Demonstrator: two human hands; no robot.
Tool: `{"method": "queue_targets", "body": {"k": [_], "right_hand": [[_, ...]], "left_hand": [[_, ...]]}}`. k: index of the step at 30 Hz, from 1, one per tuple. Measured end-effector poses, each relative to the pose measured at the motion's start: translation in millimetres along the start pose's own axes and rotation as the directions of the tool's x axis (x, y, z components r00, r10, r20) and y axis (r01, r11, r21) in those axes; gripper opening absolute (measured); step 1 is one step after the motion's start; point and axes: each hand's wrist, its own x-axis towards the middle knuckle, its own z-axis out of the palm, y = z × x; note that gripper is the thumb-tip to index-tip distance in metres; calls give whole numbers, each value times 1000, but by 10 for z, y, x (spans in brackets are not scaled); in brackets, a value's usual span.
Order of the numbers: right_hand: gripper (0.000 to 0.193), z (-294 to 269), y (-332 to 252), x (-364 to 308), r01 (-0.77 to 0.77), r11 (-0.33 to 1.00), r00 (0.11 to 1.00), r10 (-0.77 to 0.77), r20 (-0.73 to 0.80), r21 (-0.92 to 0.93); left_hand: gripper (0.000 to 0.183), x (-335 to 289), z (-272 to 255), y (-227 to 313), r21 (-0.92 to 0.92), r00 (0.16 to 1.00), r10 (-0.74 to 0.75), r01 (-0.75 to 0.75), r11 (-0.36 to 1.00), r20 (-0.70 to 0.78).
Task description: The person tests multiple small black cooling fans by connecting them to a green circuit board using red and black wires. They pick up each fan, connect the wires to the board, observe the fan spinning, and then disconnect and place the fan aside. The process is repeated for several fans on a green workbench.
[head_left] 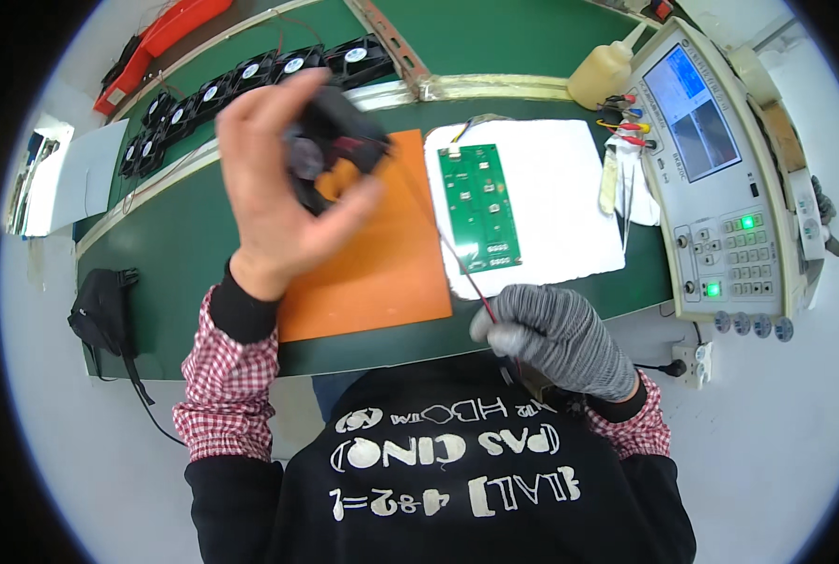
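My left hand (274,202), bare and blurred by motion, grips a black cooling fan (342,127) above an orange mat (382,273). From the fan a thin dark red wire lead (477,288) slants down to my right hand (570,334). That hand wears a grey knitted glove and pinches the lead near the bench's front edge; the lead's end hangs just below the fingers. Beyond my right hand a green circuit board (480,211) lies on a white foam sheet (570,207), with a small wired connector at its top.
Several black fans (250,73) line the back left of the green bench. On the right stand a test instrument (720,188) with a lit screen and a squeeze bottle (603,73). Coloured clips (631,127) and tweezers (628,193) lie between. A black bag (104,310) hangs at the left edge.
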Motion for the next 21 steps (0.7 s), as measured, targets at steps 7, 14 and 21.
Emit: {"method": "queue_targets", "body": {"k": [7,14,21], "right_hand": [[13,-448,44,76,41,996,999,-39,-32,85],[10,-570,267,793,72,996,911,-88,-404,-53],[11,-597,604,993,185,962,897,-248,-366,-198]], "left_hand": [[38,-500,69,-631,-494,703,-703,577,651,-105],[43,-255,117,-37,22,922,-317,321,947,224],[47,-320,100,-42,-1,691,-511,595,804,511]]}}
